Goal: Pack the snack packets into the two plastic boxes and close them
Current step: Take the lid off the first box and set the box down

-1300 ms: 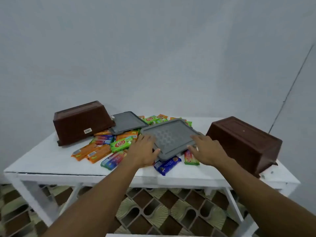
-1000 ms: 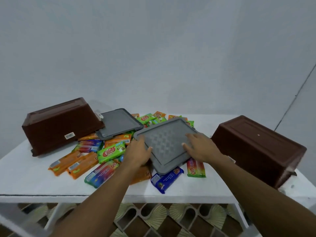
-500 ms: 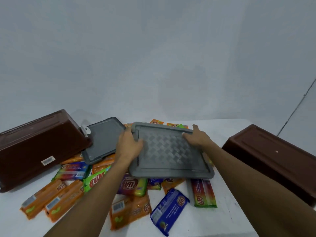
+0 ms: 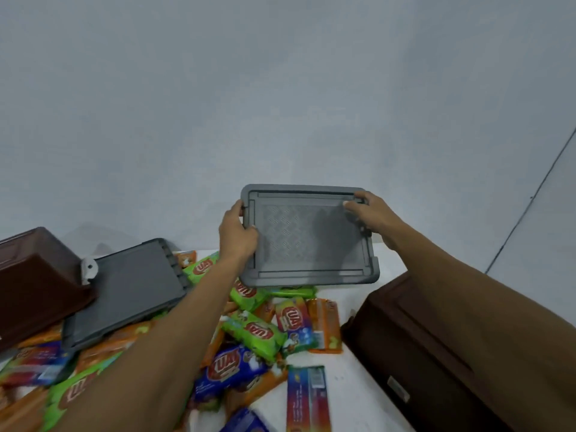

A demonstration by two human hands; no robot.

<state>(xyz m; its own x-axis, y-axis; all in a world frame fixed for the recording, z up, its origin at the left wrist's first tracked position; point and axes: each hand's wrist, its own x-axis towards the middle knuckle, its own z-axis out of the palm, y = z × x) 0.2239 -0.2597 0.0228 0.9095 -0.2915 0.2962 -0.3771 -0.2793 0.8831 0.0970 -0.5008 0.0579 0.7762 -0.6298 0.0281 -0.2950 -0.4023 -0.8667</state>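
Both my hands hold a grey box lid (image 4: 307, 236) tilted up in the air above the table. My left hand (image 4: 237, 233) grips its left edge and my right hand (image 4: 372, 217) grips its upper right corner. Under it lies a heap of snack packets (image 4: 254, 330) in green, orange, blue and rainbow wrappers. A second grey lid (image 4: 127, 291) rests on packets at the left. One brown plastic box (image 4: 34, 282) lies upside down at far left. The other brown box (image 4: 414, 347) lies upside down at right, partly behind my right arm.
The white table (image 4: 352, 388) shows between the packets and the right box. A plain pale wall (image 4: 280, 88) rises directly behind the table. A white latch (image 4: 88, 269) sticks out from the left box against the second lid.
The grey lid has been lifted off the packets and tilted up toward the wall. My hands slid to its far edges. The view has moved closer to the table.
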